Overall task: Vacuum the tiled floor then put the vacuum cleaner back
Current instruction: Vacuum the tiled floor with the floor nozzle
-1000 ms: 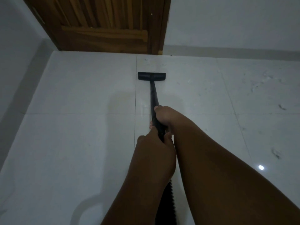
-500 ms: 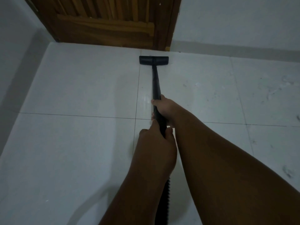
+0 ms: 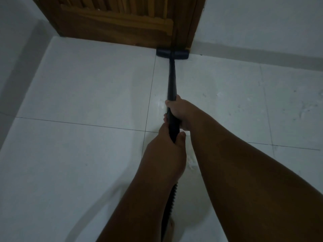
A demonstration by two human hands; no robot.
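A black vacuum wand [image 3: 171, 79] runs away from me across the white tiled floor [image 3: 87, 95]. Its flat black floor head [image 3: 172, 54] lies on the tiles, right against the foot of the wooden door. My right hand [image 3: 180, 110] grips the wand higher up. My left hand [image 3: 166, 151] grips it just behind, nearer to me. A ribbed black hose [image 3: 170, 205] drops from under my left wrist toward the bottom edge. The vacuum's body is out of view.
A brown wooden door [image 3: 118, 21] and its frame [image 3: 190, 27] fill the top. A white wall with a grey skirting [image 3: 262, 56] runs to the right. Another wall [image 3: 15, 49] closes the left side. Pale smudges mark the tiles at right.
The floor head has slid forward from mid-tile to the foot of the door. Both hands moved forward with the wand, and the view tilted a little.
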